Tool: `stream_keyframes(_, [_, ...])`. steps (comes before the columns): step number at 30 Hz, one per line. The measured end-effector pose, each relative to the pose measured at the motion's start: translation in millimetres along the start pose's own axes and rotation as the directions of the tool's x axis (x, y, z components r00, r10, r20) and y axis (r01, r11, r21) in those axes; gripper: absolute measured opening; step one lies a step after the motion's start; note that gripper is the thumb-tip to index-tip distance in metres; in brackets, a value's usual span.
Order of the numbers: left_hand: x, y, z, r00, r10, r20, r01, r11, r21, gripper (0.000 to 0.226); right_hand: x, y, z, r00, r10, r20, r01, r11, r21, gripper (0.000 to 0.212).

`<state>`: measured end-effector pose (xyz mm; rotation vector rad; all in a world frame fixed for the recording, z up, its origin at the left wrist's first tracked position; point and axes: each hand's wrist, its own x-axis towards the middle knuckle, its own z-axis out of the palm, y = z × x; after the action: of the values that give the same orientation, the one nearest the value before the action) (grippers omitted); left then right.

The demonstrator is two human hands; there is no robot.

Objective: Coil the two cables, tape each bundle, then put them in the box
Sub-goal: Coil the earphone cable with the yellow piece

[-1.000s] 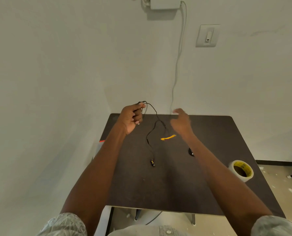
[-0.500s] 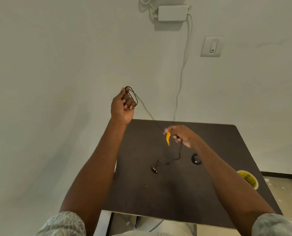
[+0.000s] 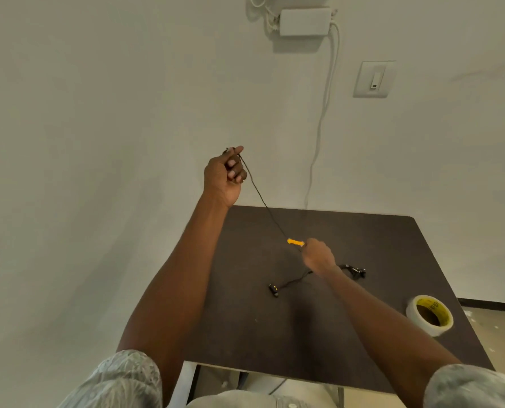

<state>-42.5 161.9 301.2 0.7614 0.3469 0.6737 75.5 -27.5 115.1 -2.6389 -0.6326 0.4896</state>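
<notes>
Above the far left corner of the dark table (image 3: 319,334), the left hand (image 3: 224,175) is hanging raised in front of the white wall, fingers curled into a fist round one end of a thin black cable (image 3: 264,203), thumb lying along the top.

Right hand (image 3: 318,256): hovering lower, over the middle of the table, fingers closed and pinching the same cable just beside an orange tag (image 3: 295,242) that is sticking out to the left of the knuckles.

Cable: running taut and straight between the two hands; below the right hand it is trailing slack onto the tabletop, ending in a small black plug (image 3: 274,289) with yellow marks.

Second black cable end (image 3: 355,270): lying on the table just right of the right wrist; whether it is part of the same cable cannot be told.

Tape roll (image 3: 429,315): clear, yellow printed core, lying flat near the right edge, well apart from both hands.

Wall: white adapter box (image 3: 304,21) with a white cord (image 3: 323,113) dropping behind the table; light switch (image 3: 373,79) to its right.
</notes>
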Motion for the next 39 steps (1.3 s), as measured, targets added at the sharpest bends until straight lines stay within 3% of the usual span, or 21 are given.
stream_keyframes(2, [-4.3, -7.4, 4.4, 0.994, -0.095, 0.059, 0.087, 0.989, 0.118, 0.022, 2.7, -11.3, -6.9, 0.999, -0.032, 0.008, 0.031, 0.998, 0.048, 0.03])
stream_keyframes(3, [-6.3, -10.7, 6.9, 0.985, -0.148, 0.086, 0.132, 0.976, 0.171, 0.021, 3.6, -19.6, -15.2, 0.998, -0.064, -0.014, 0.066, 0.976, 0.206, 0.03])
stream_keyframes(4, [-8.6, -14.1, 9.2, 0.973, -0.202, 0.11, 0.175, 0.96, 0.217, 0.02, 1.1, -32.0, -26.4, 0.996, -0.082, -0.037, 0.09, 0.878, 0.47, 0.028])
stream_keyframes(6, [-11.2, -22.6, 11.9, 0.946, -0.29, 0.147, 0.236, 0.923, 0.305, 0.019, -7.8, -57.6, -53.8, 0.972, -0.235, -0.025, 0.142, 0.499, 0.855, 0.019])
stream_keyframes(7, [-12.3, -26.6, 12.1, 0.935, -0.316, 0.16, 0.246, 0.904, 0.349, 0.019, -10.2, -66.9, -65.6, 0.931, -0.365, -0.018, 0.155, 0.349, 0.924, 0.022])
stream_keyframes(9, [-12.9, -32.4, 11.4, 0.92, -0.345, 0.183, 0.253, 0.883, 0.395, 0.018, -13.7, -78.2, -86.0, 0.818, -0.574, 0.023, 0.148, 0.25, 0.957, 0.027])
stream_keyframes(10, [-13.1, -32.8, 10.6, 0.917, -0.35, 0.192, 0.253, 0.881, 0.4, 0.018, -15.4, -80.9, -94.1, 0.787, -0.614, 0.051, 0.159, 0.282, 0.946, 0.025])
stream_keyframes(12, [-12.7, -30.9, 9.0, 0.915, -0.354, 0.192, 0.245, 0.868, 0.433, 0.019, -10.7, -78.9, -104.3, 0.798, -0.6, 0.062, 0.202, 0.362, 0.91, 0.013])
stream_keyframes(15, [-13.3, -26.1, 3.8, 0.903, -0.387, 0.186, 0.233, 0.805, 0.546, 0.026, -0.7, -71.3, -117.6, 0.842, -0.539, 0.024, 0.181, 0.324, 0.929, 0.013])
stream_keyframes(17, [-13.7, -25.1, 2.7, 0.871, -0.451, 0.194, 0.266, 0.765, 0.586, 0.035, 6.3, -72.4, -123.7, 0.871, -0.491, -0.016, 0.183, 0.294, 0.938, 0.014])
stream_keyframes(22, [-19.2, -31.7, 10.4, 0.766, -0.573, 0.292, 0.4, 0.78, 0.481, 0.041, 5.3, -91.1, -110.5, 0.897, -0.438, -0.063, 0.265, 0.417, 0.869, 0.017])
stream_keyframes(24, [-20.3, -34.0, 9.5, 0.782, -0.516, 0.349, 0.395, 0.844, 0.362, 0.034, 2.0, -92.5, -100.0, 0.919, -0.389, -0.067, 0.244, 0.426, 0.871, 0.017])
stream_keyframes(26, [-20.9, -37.6, 9.8, 0.85, -0.383, 0.361, 0.33, 0.923, 0.199, 0.029, -3.0, -87.7, -87.7, 0.935, -0.354, -0.034, 0.216, 0.488, 0.846, 0.018])
stream_keyframes(29, [-17.9, -45.1, 13.0, 0.965, -0.132, 0.227, 0.121, 0.991, 0.06, 0.021, -17.8, -76.3, -68.8, 0.883, -0.444, 0.15, 0.174, 0.608, 0.775, 0.021])
stream_keyframes(32, [-10.3, -53.8, 7.7, 0.995, 0.035, 0.092, -0.061, 0.954, 0.292, 0.02, -34.5, -65.9, -67.2, 0.762, -0.551, 0.342, 0.174, 0.682, 0.711, 0.026])
stream_keyframes(34, [-8.1, -61.2, -4.0, 0.989, 0.092, 0.112, -0.142, 0.766, 0.627, 0.023, -41.4, -60.3, -79.8, 0.708, -0.596, 0.38, 0.16, 0.659, 0.735, 0.024])
stream_keyframes(36, [-10.8, -71.0, -16.9, 0.984, 0.034, 0.174, -0.161, 0.587, 0.794, 0.026, -42.2, -54.5, -98.5, 0.71, -0.618, 0.338, 0.099, 0.562, 0.821, 0.02])
stream_keyframes(39, [-17.2, -81.3, -28.2, 0.969, -0.152, 0.197, -0.076, 0.573, 0.816, 0.032, -32.4, -48.1, -122.8, 0.745, -0.636, 0.2, 0.105, 0.408, 0.907, 0.018])
